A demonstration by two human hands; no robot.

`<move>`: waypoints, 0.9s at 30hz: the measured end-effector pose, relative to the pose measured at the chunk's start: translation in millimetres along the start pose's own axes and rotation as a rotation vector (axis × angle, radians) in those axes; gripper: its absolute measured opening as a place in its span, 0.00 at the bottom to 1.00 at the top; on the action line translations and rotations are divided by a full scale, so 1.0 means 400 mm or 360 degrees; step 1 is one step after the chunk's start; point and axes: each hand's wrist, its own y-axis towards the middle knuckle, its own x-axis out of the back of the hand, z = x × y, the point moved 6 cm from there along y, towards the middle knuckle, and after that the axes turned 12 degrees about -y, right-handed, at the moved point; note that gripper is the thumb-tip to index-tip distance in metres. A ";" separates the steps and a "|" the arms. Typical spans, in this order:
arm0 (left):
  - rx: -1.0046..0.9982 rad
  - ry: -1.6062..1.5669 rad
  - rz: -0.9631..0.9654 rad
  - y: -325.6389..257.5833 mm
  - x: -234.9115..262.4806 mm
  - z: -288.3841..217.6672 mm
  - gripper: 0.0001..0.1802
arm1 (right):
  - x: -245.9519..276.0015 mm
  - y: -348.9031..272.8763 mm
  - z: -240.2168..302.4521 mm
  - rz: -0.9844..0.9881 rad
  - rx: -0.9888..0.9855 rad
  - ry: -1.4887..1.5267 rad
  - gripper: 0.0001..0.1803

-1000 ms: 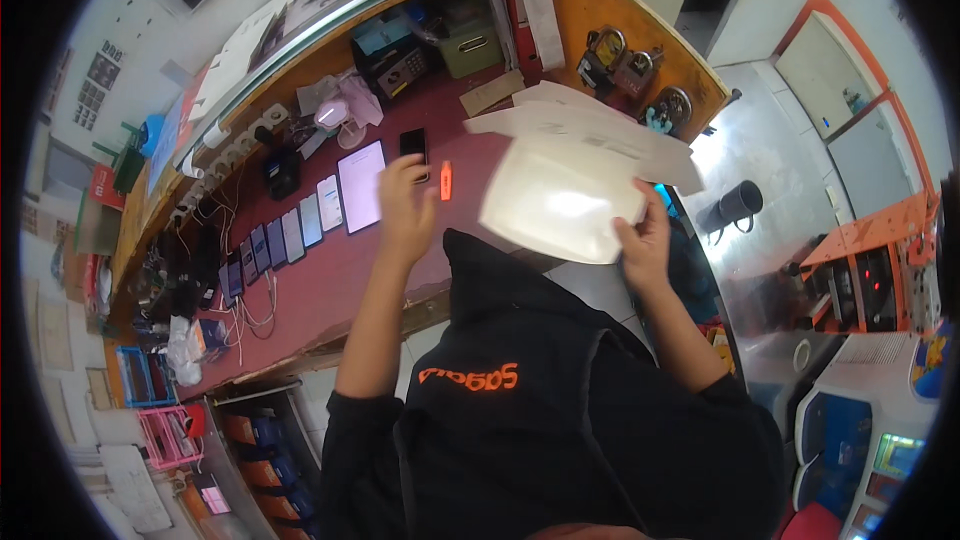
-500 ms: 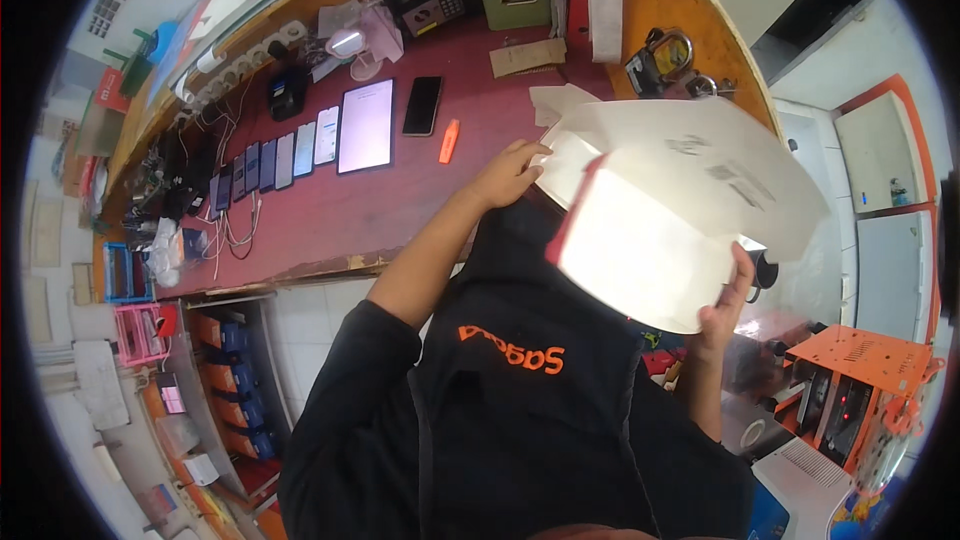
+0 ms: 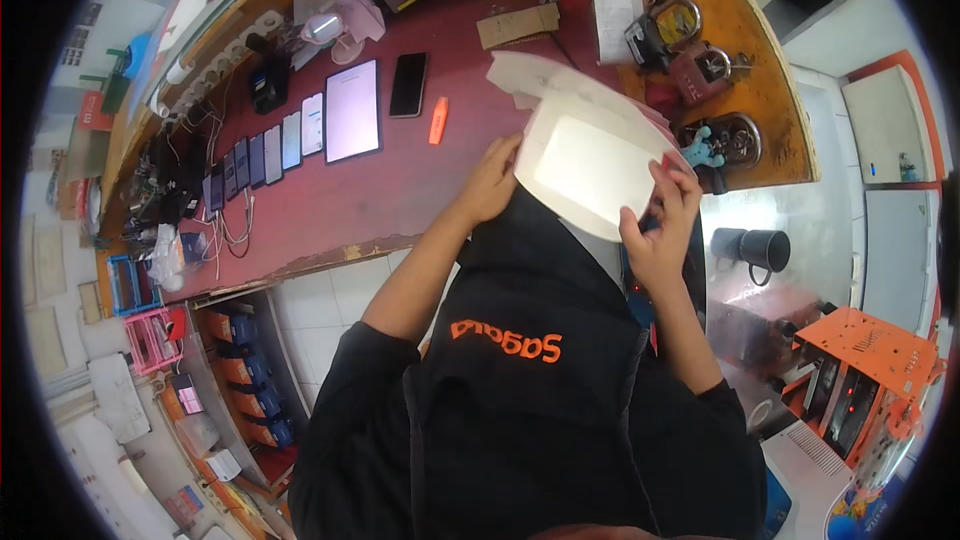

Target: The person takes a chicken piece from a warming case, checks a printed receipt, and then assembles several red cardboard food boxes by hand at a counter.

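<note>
Between my hands is an open white cardboard box (image 3: 598, 172) with a pale inside, folded flaps and a hint of red on its outer side. It is tilted, with its inside facing me, above the right part of the red table. My left hand (image 3: 488, 180) pinches its left edge, the fingertips partly hidden behind the card. At the lower right corner my right hand (image 3: 664, 225) grips the box, thumb on the near edge and fingers bent over the side wall.
On the red table (image 3: 400, 180) lie an orange marker (image 3: 438, 121), a black phone (image 3: 408, 85), a lit tablet (image 3: 353, 110) and a row of phones (image 3: 271, 154) with white cables. Padlocks (image 3: 705, 73) hang on the wooden side panel. A black mug (image 3: 766, 252) stands at the right.
The box has come left and turned, and its large raised flap no longer spreads to the right. My right hand moved left and up with it; the left hand shifted slightly.
</note>
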 end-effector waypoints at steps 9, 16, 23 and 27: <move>-0.0252 0.0336 0.0187 0.022 0.019 -0.030 0.37 | -0.070 0.037 -0.112 -0.0093 -0.0006 0.0315 0.34; -0.0920 0.0538 -0.0169 0.039 -0.041 -0.139 0.41 | -0.041 0.077 -0.119 0.0068 -0.0047 0.0300 0.36; -0.1011 0.1210 -0.0179 0.040 -0.129 -0.207 0.30 | -0.059 0.057 -0.111 0.0406 0.0387 0.0003 0.39; -0.0950 0.1187 0.0202 0.064 -0.228 -0.244 0.12 | -0.094 0.050 -0.131 0.0309 0.0719 -0.0387 0.25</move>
